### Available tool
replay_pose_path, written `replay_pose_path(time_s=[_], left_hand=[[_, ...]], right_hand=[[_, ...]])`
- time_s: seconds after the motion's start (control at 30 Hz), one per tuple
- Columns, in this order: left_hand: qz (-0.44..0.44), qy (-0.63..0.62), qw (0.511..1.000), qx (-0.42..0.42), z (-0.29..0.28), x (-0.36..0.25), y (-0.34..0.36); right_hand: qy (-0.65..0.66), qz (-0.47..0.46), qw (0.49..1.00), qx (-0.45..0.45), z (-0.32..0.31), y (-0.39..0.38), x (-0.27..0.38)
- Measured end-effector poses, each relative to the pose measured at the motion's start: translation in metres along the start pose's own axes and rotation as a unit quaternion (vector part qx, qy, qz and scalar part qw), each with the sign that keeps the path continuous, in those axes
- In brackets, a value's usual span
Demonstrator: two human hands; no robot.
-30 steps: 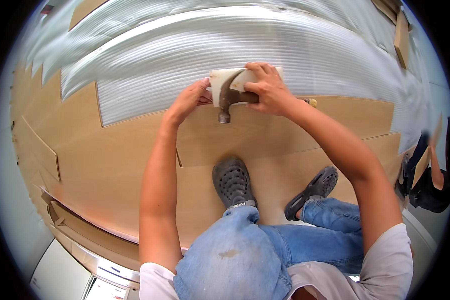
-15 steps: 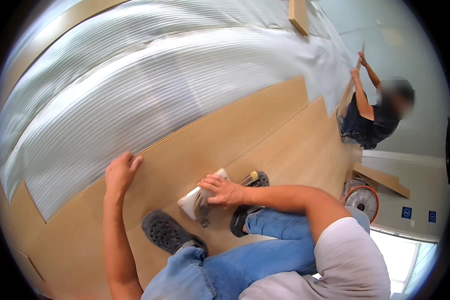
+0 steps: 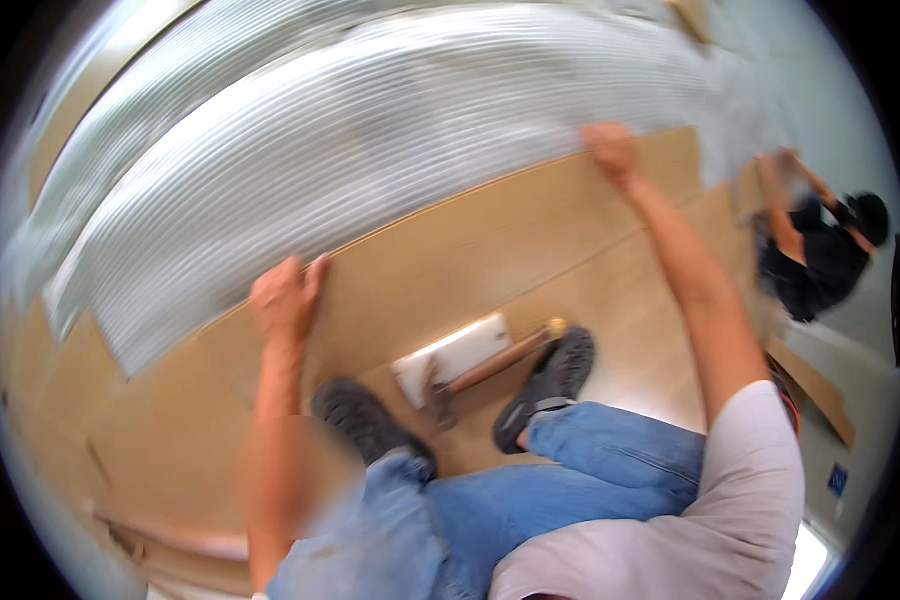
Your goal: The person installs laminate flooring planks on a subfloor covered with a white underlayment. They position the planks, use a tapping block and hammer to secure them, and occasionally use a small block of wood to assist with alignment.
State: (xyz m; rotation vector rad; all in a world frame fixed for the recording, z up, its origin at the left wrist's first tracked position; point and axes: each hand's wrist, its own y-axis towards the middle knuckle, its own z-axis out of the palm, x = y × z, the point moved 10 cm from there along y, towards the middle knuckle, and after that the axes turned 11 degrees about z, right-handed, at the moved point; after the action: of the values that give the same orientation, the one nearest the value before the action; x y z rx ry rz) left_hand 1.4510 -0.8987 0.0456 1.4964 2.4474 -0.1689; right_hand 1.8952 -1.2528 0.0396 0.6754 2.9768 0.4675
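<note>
Across the floor lies a long light-brown floor plank point(image 3: 450, 240), its far edge against silvery ribbed underlay. My left hand point(image 3: 288, 295) is closed over that edge at the left, thumb lying on the top face. Farther right, my right hand point(image 3: 612, 152) has its fingers curled over the same edge, somewhat blurred. Between my feet a hammer point(image 3: 495, 364) with a wooden handle lies beside a white block point(image 3: 470, 342), its metal head resting against the block's left end. Neither hand touches the hammer or the block.
Ribbed underlay point(image 3: 370, 130) spreads beyond the plank. My dark clogs point(image 3: 362, 420) stand on the laid boards on either side of the hammer. At the right a person in dark clothes point(image 3: 820, 250) crouches by the wall, near a loose board point(image 3: 815, 392).
My right hand has let go of the white block and moved up and right to the plank's far edge. The hammer and block stay between my feet. The view has shifted.
</note>
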Motion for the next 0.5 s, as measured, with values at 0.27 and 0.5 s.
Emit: replay_pose_path(time_s=[0.27,0.5], left_hand=[[0.028,0.047,0.980,-0.192,-0.044,-0.003,0.008],[0.012,0.019,0.981,-0.193,-0.051,0.000,-0.003]], right_hand=[[-0.212,0.097,0.972,0.003,0.021,-0.032,-0.122],[0.005,0.294,0.956,0.025,0.022,-0.030,-0.115]])
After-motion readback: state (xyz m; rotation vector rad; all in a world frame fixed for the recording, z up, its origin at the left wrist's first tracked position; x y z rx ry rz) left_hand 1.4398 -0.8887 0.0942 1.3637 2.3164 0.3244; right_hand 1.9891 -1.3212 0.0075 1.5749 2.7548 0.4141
